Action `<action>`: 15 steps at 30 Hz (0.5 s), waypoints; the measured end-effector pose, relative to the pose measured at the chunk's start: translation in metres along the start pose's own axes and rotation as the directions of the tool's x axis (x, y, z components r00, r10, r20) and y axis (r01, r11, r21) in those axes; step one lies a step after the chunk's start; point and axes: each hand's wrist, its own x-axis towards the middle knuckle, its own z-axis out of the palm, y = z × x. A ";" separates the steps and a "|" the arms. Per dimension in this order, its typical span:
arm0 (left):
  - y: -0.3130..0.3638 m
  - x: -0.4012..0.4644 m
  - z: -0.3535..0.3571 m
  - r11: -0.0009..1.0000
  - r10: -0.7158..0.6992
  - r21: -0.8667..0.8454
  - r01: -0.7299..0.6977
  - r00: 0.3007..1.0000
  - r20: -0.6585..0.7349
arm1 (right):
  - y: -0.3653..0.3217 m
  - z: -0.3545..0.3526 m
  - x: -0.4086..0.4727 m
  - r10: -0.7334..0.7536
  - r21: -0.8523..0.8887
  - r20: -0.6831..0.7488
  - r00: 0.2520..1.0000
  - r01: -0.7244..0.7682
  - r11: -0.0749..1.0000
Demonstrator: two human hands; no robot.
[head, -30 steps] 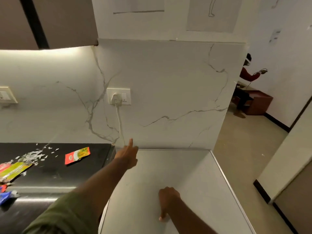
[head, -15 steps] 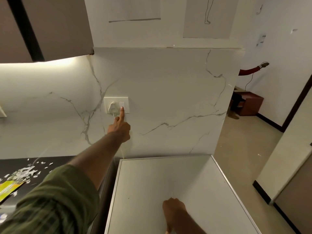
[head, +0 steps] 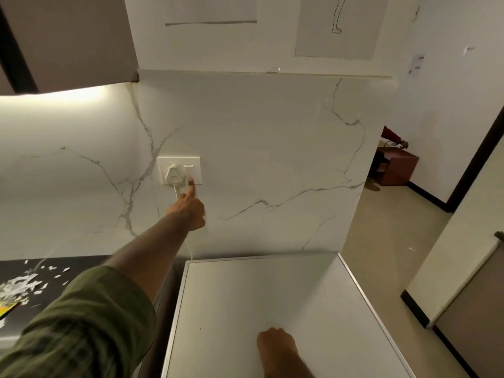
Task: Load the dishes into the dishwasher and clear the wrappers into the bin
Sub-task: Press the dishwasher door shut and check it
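Wrappers (head: 9, 305) lie torn on the black counter (head: 81, 264) at the far left, scraps scattered around them; thin foil like that looks feather-light and limp, best pinched up piece by piece or swept together. No dishes are in view. The left hand (head: 189, 210) reaches to the wall socket (head: 180, 170), forefinger straight on the switch beside the white plug (head: 173, 174), other fingers folded, holding nothing. The right hand (head: 275, 343) rests knuckles-up on the white appliance top (head: 259, 290), fingers curled under, apparently empty
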 end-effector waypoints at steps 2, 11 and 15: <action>0.013 -0.018 0.014 0.998 0.062 -0.016 -0.062 0.998 0.019 | -0.002 -0.001 -0.003 0.001 -0.007 0.011 1.000 -0.001 1.000; 0.073 -0.171 0.193 0.969 0.238 -0.162 -0.185 0.869 0.434 | -0.004 -0.008 -0.021 -0.002 -0.086 0.088 0.996 0.010 0.996; 0.081 -0.228 0.219 0.967 0.236 -0.183 -0.177 0.893 0.384 | 0.003 -0.005 -0.020 -0.023 -0.103 0.075 0.997 0.031 0.994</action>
